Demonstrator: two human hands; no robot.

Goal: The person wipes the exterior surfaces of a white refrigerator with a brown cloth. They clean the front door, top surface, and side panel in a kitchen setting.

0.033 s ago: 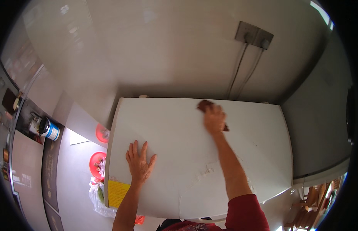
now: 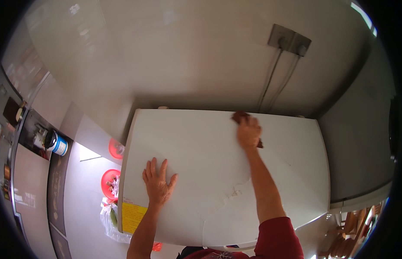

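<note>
A dark reddish-brown cloth [image 2: 240, 116] is pressed against the white flat top [image 2: 192, 142] of a box-shaped appliance, close to its far edge. My right hand [image 2: 249, 133] is closed over the cloth, whose ends stick out past the fingers on both sides. Lying flat with fingers spread, my left hand [image 2: 158, 183] rests on the left part of the same top and holds nothing. A yellow label [image 2: 134, 217] sits at the top's near left corner, beside my left forearm. Pale streaks [image 2: 235, 191] mark the surface left of my right forearm.
Behind the top rises a glossy wall with two plugged-in sockets [image 2: 289, 39]. A grey appliance side [image 2: 360, 125] borders the right. On the floor at left are a red basin [image 2: 110, 175] and a plastic bag [image 2: 110, 224]; farther left, a blue-and-white tub [image 2: 56, 143] stands by a counter.
My right hand and the cloth have slid a little to the right along the far part of the top. My left hand stays in the same spot.
</note>
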